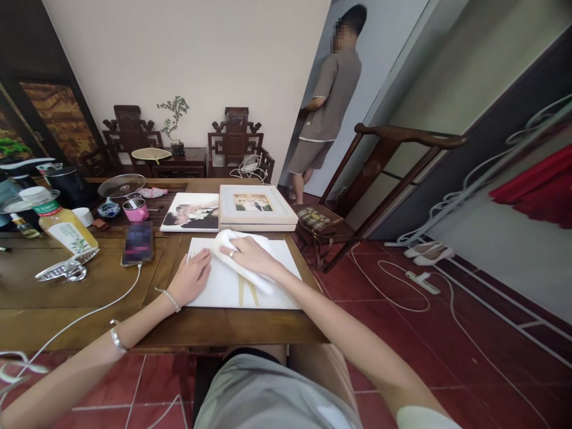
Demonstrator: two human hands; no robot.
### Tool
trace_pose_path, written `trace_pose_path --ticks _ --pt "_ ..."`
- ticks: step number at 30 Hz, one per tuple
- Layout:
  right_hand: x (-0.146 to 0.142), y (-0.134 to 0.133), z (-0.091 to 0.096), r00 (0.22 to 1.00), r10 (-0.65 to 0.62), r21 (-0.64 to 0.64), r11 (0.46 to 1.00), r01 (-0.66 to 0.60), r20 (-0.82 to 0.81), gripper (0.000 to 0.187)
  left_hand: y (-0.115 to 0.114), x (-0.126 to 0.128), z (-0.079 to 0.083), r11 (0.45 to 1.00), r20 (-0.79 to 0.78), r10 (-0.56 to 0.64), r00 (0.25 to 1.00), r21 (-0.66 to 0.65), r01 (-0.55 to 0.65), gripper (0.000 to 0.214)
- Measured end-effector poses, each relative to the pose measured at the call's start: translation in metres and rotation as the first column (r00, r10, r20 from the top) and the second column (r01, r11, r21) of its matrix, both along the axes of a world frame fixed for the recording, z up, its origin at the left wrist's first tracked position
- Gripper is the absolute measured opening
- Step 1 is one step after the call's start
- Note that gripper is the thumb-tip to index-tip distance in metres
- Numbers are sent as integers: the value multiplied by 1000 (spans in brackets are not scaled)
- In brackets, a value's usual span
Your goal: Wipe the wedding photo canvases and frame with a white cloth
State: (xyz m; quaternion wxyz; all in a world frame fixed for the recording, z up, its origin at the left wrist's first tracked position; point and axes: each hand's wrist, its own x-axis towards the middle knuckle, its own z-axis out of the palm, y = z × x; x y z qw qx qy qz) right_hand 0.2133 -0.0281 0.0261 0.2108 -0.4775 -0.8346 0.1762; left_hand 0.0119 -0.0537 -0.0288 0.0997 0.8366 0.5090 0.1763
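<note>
Reader: What is the state of the 2 hands?

Author: Left hand point(195, 277): laid flat, fingers extended, gripping nothing, on the left part of the white panel point(286, 274). Right hand point(245, 255): grasping a bunched white cloth point(257, 281) against the panel. The panel lies on the worktop point(214, 326), near its front edge, with a photo print point(192, 211) and a framed picture point(258, 207) beyond it.

Reader: What could go wrong from here?

Author: 3 risks, by judgement. If the right hand pushes harder than the left hand steadies, the panel could skid or turn towards the framed picture. A loose fold of the cloth could snag the panel's edge. The left forearm, near the white cable point(107, 304), could catch it and drag the phone point(137, 243).

Reader: What is hidden or unclear?

Author: The panel's middle and the right palm are covered; only the lower part of a yellowish shape point(247, 292) shows below the cloth. Small print beside the left hand is illegible. The phone's screen is blurred out. Both arms are cut off by the lower part of the view.
</note>
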Motion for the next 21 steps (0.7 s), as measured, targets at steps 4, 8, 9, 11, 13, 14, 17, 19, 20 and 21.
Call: trace_pose_path --ticks 4,8,9,11,13,14,17,19,20,21 --pt "-29 32 11 996 80 -94 992 -83 -41 42 0 0 0 999 5 -11 1000 33 11 43" --pt "-60 49 26 985 174 -123 977 -173 -4 39 1 -1 0 996 10 -38 999 75 37 40" --pt "-64 51 29 983 185 -121 975 -184 0 38 2 -1 1 995 16 -50 999 85 49 39" --pt "-65 52 32 982 188 -128 974 -185 17 38 1 -1 2 994 32 -62 998 92 59 39" --pt "-56 52 32 986 167 -141 977 -161 30 41 1 -1 2 996 47 -51 998 80 48 39" --pt "-48 51 31 988 150 -146 979 -143 35 42 1 -1 1 997 50 -41 998 70 37 40" --pt "-12 47 24 996 86 -150 985 -81 30 44 0 -1 -1 999 32 -22 999 40 21 41" --pt "17 41 18 999 35 -164 986 -31 23 43 0 -1 -2 1000 9 -16 1000 26 16 41" --pt "32 37 14 1000 8 -176 984 -4 23 43 1 -1 -3 1000 1 -14 1000 22 14 41" --pt "46 33 10 999 -32 -194 980 35 18 43 1 -1 -4 1000 -2 -11 1000 20 11 41"
